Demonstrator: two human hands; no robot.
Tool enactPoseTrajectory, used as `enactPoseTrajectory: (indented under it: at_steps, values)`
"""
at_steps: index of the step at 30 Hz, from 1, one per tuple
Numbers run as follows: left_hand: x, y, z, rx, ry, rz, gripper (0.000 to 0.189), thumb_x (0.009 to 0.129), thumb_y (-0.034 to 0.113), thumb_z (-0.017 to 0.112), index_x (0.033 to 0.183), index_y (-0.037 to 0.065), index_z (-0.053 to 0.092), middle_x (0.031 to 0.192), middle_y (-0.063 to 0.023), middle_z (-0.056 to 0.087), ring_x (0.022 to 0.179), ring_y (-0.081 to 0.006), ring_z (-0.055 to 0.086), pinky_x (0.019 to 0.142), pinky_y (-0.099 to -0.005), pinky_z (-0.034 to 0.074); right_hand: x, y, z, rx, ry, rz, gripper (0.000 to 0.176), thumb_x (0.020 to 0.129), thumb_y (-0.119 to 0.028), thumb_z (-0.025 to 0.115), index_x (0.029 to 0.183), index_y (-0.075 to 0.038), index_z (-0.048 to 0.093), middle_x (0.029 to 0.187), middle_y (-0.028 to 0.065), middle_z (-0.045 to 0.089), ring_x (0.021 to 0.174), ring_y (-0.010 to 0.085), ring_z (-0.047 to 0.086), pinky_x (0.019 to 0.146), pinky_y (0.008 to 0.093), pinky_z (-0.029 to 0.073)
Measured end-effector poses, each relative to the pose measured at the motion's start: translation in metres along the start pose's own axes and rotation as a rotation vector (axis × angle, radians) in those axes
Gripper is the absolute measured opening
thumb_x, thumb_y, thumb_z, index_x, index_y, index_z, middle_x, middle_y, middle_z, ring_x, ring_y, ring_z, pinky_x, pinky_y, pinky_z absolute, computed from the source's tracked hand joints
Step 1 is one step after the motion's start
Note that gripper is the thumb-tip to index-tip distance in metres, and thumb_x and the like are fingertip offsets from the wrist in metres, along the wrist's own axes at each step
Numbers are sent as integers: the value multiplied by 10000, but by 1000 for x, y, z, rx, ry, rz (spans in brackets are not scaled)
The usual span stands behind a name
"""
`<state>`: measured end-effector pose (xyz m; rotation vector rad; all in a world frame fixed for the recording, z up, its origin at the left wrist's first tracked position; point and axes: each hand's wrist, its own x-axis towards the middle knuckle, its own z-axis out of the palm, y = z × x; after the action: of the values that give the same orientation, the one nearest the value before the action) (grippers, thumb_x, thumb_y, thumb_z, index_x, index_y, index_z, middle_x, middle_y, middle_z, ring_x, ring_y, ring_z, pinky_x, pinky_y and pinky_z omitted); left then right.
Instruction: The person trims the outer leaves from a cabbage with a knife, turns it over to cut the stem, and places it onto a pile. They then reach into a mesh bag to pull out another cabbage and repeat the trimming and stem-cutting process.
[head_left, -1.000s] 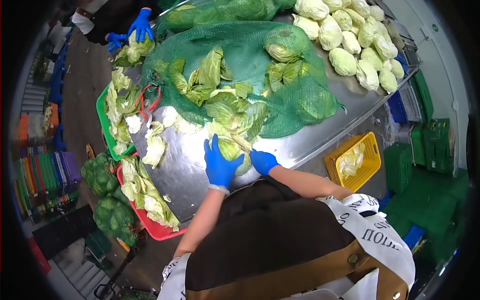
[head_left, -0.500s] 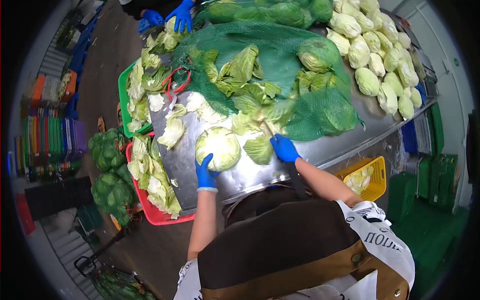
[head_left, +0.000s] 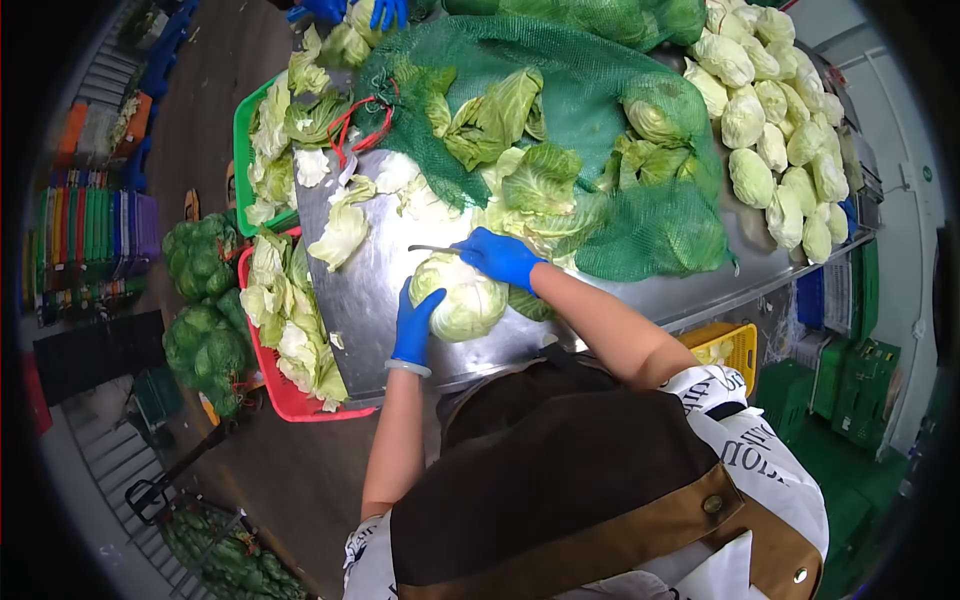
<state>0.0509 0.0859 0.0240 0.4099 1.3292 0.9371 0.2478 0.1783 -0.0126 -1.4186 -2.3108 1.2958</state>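
My left hand (head_left: 414, 322), in a blue glove, holds the left side of a pale green cabbage (head_left: 468, 300) at the near part of the metal table (head_left: 385, 345). A knife (head_left: 432, 248) is gripped in my gloved right hand (head_left: 500, 257), its blade pointing left over the top of the cabbage. Loose green outer leaves (head_left: 542, 180) lie just beyond my right hand, on and beside a green mesh bag (head_left: 590, 100). Pale leaf pieces (head_left: 340, 236) are scattered to the left.
Trimmed cabbages (head_left: 750, 178) are piled at the right. A green crate (head_left: 243, 170) and a red crate (head_left: 262, 365) of leaves stand left. A yellow crate (head_left: 745, 350) is below the right edge. Another person's gloved hand (head_left: 388, 12) is at the top.
My right hand has moved left with the knife, from the loose leaves to the cabbage top. The cabbage has been tilted in my left hand. The other person's hands have shifted up in view.
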Motion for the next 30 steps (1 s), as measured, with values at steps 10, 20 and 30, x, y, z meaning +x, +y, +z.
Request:
enactPoseTrajectory:
  at_steps: [10, 20, 30]
  values:
    - [3, -52, -57, 281, -100, 351, 854, 739, 38, 724, 1460, 65, 269, 1382, -152, 425, 1234, -283, 467, 1028, -375, 407, -11, 9, -10, -107, 178, 174, 334, 959, -327, 418, 1208, -164, 571, 1074, 163, 612, 958, 336, 619, 811, 457, 489]
    - [11, -10, -21, 1038, -284, 248, 906, 582, 376, 886, 1288, 12, 450, 1172, -202, 485, 1092, -321, 511, 941, -386, 441, -16, 24, -3, -82, 210, 327, 364, 947, -308, 431, 1241, -133, 558, 1126, 165, 634, 993, 342, 621, 860, 450, 474]
    - [7, -62, -12, 532, -307, 93, 917, 617, 246, 886, 1339, -41, 399, 1266, -167, 515, 1164, -240, 510, 988, -355, 437, -85, 5, -15, 48, 384, 140, 323, 931, -328, 524, 1137, -95, 612, 1051, 161, 631, 903, 355, 620, 778, 440, 491]
